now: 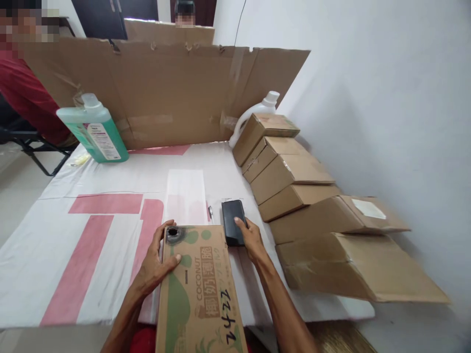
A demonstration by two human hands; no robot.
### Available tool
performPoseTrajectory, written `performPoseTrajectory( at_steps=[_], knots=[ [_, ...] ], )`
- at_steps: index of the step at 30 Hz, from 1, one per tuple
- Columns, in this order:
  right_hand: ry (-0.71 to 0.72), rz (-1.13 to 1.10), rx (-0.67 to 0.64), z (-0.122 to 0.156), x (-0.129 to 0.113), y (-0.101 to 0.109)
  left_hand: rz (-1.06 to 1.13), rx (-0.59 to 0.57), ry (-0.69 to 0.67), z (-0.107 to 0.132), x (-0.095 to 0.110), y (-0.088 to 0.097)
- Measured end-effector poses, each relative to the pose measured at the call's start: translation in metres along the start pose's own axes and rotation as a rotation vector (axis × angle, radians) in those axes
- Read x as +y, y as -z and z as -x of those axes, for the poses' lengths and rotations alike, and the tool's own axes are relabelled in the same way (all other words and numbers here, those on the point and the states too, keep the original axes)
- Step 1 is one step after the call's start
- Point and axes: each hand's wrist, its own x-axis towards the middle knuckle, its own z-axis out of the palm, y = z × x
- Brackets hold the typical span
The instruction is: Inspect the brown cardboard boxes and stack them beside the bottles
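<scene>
A long brown carton (200, 294) printed with green shapes and the word COCONUT lies at the near edge of the table. My left hand (158, 260) rests on its far left corner, thumb on top and fingers curled around the side. A black phone (233, 219) lies face up just past the carton's far right corner. My right hand (252, 239) is on the phone's near end, with the fingers laid over it.
A white and pink sheet (91, 220) covers the table. A row of brown cardboard boxes (290, 171) leans along the right side. A green detergent bottle (96, 128) and a white jug (257, 110) stand before an upright cardboard wall (165, 88). A person in red (25, 93) sits at far left.
</scene>
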Motion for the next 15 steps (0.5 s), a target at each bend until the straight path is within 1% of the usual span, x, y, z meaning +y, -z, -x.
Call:
performPoseTrajectory(
  at_steps=[2,4,5,7,10,12,13,14,15],
  knots=[
    [0.000,0.065,0.019,0.001,0.015,-0.005,-0.006,-0.005,0.002,0.000,-0.001,0.000],
    [0.009,0.150,0.055,0.004,0.019,-0.008,-0.012,0.006,-0.003,0.001,-0.003,-0.002],
    [0.015,0.192,0.076,0.005,0.019,-0.009,-0.008,0.029,-0.021,0.002,-0.006,-0.003],
    [0.028,0.266,0.114,0.008,0.019,-0.009,0.015,0.114,-0.083,0.004,-0.012,-0.005],
    [0.091,0.416,0.136,0.014,0.020,-0.008,0.001,0.300,-0.152,0.011,-0.021,-0.005],
    [0.175,0.480,0.143,0.027,0.021,-0.004,-0.056,0.396,-0.147,0.021,-0.027,-0.003],
    [0.220,0.466,0.139,0.038,0.021,-0.002,-0.086,0.424,-0.145,0.029,-0.031,-0.001],
    [0.250,0.412,0.114,0.052,0.021,0.001,-0.112,0.433,-0.139,0.037,-0.034,0.000],
    [0.260,0.334,0.058,0.069,0.020,0.005,-0.133,0.424,-0.125,0.048,-0.038,0.000]
  ],
)
